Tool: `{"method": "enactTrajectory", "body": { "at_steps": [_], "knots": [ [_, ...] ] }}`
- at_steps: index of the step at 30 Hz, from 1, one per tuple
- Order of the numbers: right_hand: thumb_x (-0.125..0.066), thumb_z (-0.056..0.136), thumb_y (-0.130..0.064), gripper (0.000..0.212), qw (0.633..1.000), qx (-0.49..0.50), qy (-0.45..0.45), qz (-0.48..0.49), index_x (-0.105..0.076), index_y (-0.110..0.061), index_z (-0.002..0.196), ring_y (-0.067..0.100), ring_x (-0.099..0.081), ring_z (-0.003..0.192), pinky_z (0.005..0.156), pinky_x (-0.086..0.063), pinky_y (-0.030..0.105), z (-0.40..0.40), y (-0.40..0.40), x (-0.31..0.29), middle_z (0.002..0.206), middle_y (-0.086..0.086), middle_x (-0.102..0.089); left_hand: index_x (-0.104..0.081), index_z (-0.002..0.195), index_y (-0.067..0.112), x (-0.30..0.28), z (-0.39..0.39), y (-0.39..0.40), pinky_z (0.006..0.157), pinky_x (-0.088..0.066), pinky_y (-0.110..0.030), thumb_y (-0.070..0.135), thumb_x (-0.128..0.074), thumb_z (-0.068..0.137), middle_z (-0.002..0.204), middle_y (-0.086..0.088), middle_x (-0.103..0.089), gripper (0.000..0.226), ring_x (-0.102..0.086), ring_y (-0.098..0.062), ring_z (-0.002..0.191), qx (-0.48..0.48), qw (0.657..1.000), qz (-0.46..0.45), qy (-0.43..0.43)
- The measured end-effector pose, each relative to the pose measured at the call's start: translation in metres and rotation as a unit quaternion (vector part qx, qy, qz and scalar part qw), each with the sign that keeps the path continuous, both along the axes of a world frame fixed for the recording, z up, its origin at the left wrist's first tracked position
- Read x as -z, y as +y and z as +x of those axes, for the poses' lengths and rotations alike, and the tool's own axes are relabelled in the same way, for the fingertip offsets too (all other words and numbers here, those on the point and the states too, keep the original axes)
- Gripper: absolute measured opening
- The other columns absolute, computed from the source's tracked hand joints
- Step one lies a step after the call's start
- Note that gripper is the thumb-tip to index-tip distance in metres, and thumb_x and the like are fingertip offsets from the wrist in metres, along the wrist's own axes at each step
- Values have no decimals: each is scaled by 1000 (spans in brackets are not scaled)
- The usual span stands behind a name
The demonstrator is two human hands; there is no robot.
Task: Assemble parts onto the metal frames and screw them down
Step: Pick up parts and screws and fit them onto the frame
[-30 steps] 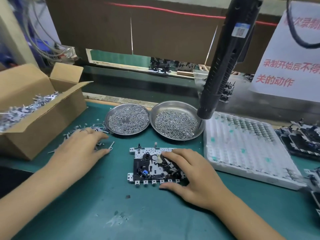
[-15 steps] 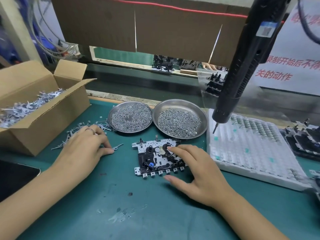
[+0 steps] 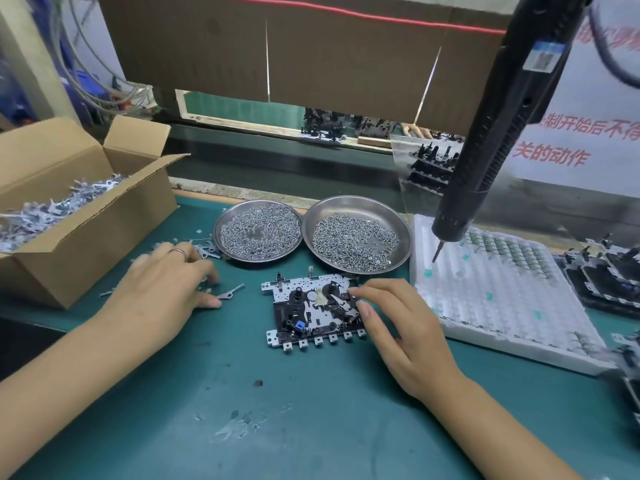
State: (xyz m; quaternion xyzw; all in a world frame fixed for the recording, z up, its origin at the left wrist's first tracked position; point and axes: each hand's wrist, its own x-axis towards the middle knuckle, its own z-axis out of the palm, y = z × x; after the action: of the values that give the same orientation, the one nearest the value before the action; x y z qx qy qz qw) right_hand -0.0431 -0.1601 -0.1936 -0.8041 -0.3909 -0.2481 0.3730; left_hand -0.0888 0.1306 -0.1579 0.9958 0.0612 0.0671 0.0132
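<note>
Where the green worktop [image 3: 311, 427] meets its 9 o'clock edge, an open cardboard box [image 3: 86, 220] of small metal parts is seen. At its 3 o'clock, the left hand [image 3: 162, 289] is laid over loose metal parts [image 3: 207, 252], fingers curled; whether anything is gripped cannot be told. Two steel dishes of screws [image 3: 256, 232] [image 3: 356, 235] are placed at 12 o'clock of the metal frame [image 3: 311, 313], centred on the worktop. The frame's 3 o'clock edge is touched by the right hand [image 3: 405, 337], fingers loosely bent, nothing enclosed. An electric screwdriver [image 3: 491, 133] is suspended above a white tray [image 3: 502, 292].
</note>
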Motion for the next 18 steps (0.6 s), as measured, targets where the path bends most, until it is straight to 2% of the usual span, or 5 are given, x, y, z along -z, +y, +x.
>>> {"method": "enactTrajectory", "body": {
  "at_steps": [2, 5, 9, 13, 18],
  "knots": [
    [-41, 99, -29, 38, 1000, -5, -3, -12, -68, -3, 103, 16, -57, 92, 79, -47, 33, 1, 1, 0, 100, 3, -62, -65, 103, 30, 0, 0, 3, 90, -35, -32, 48, -65, 81, 109, 6, -50, 28, -42, -18, 107, -8, 998, -60, -5],
    [-43, 98, -27, 36, 1000, -7, -6, -17, -69, -2, 102, 16, -57, 92, 78, -47, 32, 2, 1, 1, 99, 4, -63, -71, 83, 23, 0, 1, 2, 85, -37, -35, 38, -73, 77, 96, 4, -52, 16, -45, -21, 94, 3, 994, -106, -37],
    [-45, 97, -24, 33, 1000, -6, -9, -2, -69, -2, 100, 16, -58, 92, 78, -48, 31, 2, 0, 2, 98, 4, -62, -71, 79, 21, 0, -3, -6, 82, -35, -36, 33, -70, 81, 92, 6, -52, 13, -50, -23, 94, 10, 990, -120, -78],
    [-47, 96, -22, 29, 999, 2, 13, 43, -69, -3, 98, 15, -60, 92, 80, -48, 29, 0, 3, 1, 97, 1, -63, -64, 68, 26, -10, -9, -30, 82, -37, -36, 31, -71, 81, 89, 6, -56, 16, -52, -20, 88, 28, 958, -215, -188],
    [-56, 90, -33, 16, 981, -15, 134, 143, -68, -29, 101, 9, -62, 93, 84, -47, 25, -6, 16, -6, 95, -16, -65, -61, 66, 15, -14, -9, -90, 77, -30, -33, 31, -59, 79, 87, 2, -59, 20, -54, -19, 81, 121, 945, -148, -265]
  ]
}}
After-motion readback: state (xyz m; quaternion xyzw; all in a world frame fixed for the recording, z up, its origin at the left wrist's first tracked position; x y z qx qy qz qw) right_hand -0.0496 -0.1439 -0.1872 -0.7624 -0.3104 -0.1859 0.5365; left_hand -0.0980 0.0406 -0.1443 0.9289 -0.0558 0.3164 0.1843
